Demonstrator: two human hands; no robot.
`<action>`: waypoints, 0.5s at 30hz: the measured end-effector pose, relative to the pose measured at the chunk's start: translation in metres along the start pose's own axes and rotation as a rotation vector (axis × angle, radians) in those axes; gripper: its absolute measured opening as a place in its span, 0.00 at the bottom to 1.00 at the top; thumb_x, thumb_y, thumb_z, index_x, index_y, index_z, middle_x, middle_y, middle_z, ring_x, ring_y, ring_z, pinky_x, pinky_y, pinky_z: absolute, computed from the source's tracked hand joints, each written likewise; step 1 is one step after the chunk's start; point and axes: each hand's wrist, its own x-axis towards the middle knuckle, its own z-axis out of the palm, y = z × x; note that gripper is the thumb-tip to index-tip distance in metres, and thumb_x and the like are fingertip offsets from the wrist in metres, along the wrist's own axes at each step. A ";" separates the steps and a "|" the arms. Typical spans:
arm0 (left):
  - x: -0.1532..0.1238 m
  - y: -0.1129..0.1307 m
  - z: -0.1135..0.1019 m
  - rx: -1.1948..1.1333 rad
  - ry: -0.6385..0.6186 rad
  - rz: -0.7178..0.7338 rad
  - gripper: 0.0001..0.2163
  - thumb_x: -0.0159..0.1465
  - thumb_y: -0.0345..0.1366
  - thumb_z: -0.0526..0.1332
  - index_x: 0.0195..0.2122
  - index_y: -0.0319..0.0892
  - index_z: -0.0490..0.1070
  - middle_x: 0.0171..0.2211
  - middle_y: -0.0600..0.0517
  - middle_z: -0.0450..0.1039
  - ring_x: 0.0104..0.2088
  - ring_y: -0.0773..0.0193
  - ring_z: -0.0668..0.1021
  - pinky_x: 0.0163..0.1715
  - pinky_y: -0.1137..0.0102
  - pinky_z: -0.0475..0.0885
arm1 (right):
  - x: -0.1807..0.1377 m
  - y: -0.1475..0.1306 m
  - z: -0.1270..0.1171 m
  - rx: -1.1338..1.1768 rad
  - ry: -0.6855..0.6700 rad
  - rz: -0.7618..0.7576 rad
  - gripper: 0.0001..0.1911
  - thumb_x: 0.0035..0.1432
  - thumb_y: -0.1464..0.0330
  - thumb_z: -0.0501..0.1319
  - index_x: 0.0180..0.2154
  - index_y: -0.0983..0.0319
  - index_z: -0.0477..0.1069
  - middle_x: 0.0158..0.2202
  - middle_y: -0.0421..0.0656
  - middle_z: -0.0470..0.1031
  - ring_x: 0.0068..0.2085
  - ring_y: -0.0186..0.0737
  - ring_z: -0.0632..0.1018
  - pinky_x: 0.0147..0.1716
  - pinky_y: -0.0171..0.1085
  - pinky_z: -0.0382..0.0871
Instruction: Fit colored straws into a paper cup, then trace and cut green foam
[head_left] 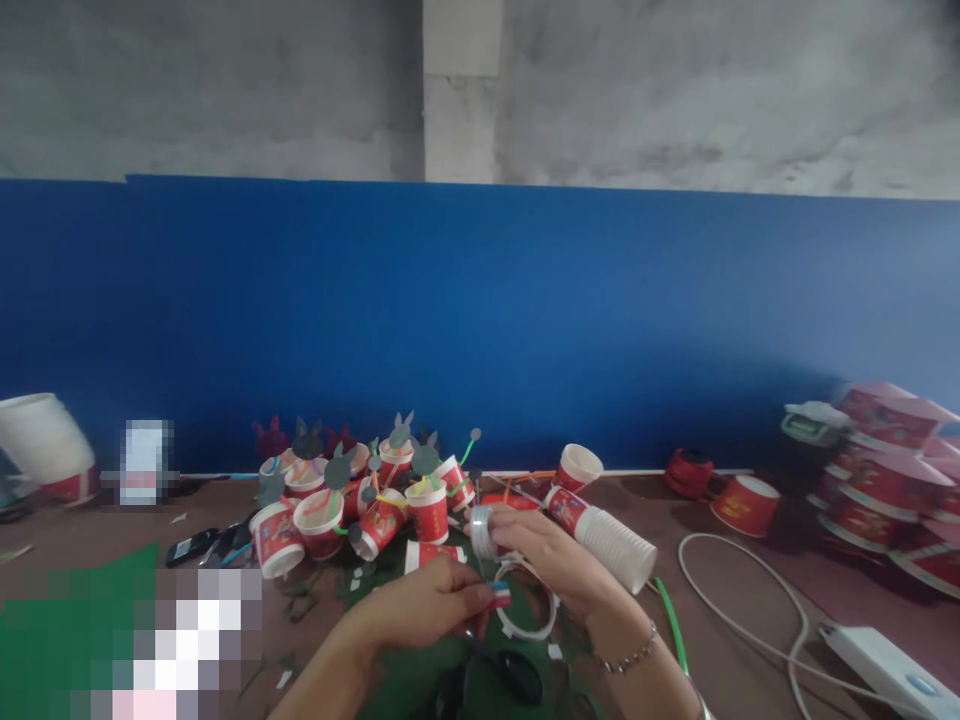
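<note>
Near the centre of the table, my left hand (pixel 442 605) pinches a small piece striped red, white and blue (pixel 502 595) between thumb and fingers. Just beyond it, my right hand (pixel 536 545), with a bracelet at its wrist, has its fingers on a silvery roll of clear tape (pixel 482 532); the thumb is partly hidden. Below both hands lies a pair of scissors with black handles (pixel 519 677). A white ring or loop (pixel 551 625) rests beneath my right hand. Red-and-white paper cups (pixel 427 512) with grey animal-head cutouts (pixel 426 458) stand or lie beyond my left hand.
Nested paper cups (pixel 615 548) lie beyond my right forearm. To the right are a white cable (pixel 799 600), a white power strip (pixel 892 665) and a pile of red paper bowls (pixel 885 480). A stack of white cups (pixel 45 440) leans at far left. A blue wall panel (pixel 480 320) closes the back.
</note>
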 end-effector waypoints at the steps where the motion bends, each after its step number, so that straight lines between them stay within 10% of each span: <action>1: 0.001 0.000 0.000 -0.005 0.007 0.006 0.23 0.59 0.55 0.53 0.24 0.40 0.71 0.18 0.57 0.59 0.19 0.69 0.61 0.20 0.73 0.54 | 0.000 -0.001 0.001 0.008 -0.006 0.001 0.07 0.53 0.68 0.57 0.27 0.60 0.73 0.40 0.43 0.73 0.45 0.41 0.72 0.46 0.37 0.65; 15: 0.012 -0.015 -0.001 -0.228 0.060 0.062 0.23 0.59 0.55 0.53 0.25 0.38 0.69 0.17 0.58 0.57 0.18 0.71 0.59 0.19 0.72 0.50 | -0.005 -0.015 0.012 0.194 -0.125 -0.062 0.13 0.49 0.59 0.66 0.30 0.63 0.77 0.53 0.47 0.66 0.48 0.46 0.72 0.44 0.38 0.66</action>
